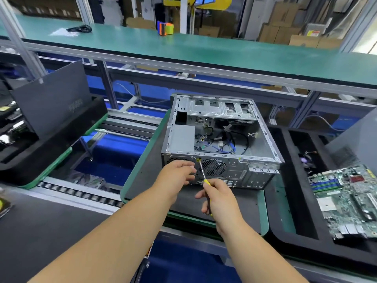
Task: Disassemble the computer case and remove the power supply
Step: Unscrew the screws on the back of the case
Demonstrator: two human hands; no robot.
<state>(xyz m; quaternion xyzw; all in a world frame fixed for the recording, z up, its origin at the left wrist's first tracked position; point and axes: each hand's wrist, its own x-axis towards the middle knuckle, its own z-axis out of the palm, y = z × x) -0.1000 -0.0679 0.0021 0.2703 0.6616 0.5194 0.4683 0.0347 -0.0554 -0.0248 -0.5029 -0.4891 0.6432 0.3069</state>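
While the computer case [220, 137] lies on its side with its open face upward on a dark green-edged tray [142, 160], we see both hands at its rear panel, the face nearest us. Inside the case, the grey power supply [182, 138] sits in the near-left corner, directly behind that panel, with loose cables [220, 144] to its right. Our right hand [219, 198] grips the yellow-and-black handle of a screwdriver [204, 174], whose shaft slopes up and left to a screw near the panel's top edge, just left of the round fan grille [213, 167]. Our left hand [178, 173] rests against the panel left of the shaft, fingers loosely bent, grasping nothing. Right of the case, a bare motherboard [346, 201] lies in a black foam tray [295, 201]. Left of the case, a dark side panel [53, 99] leans upright.
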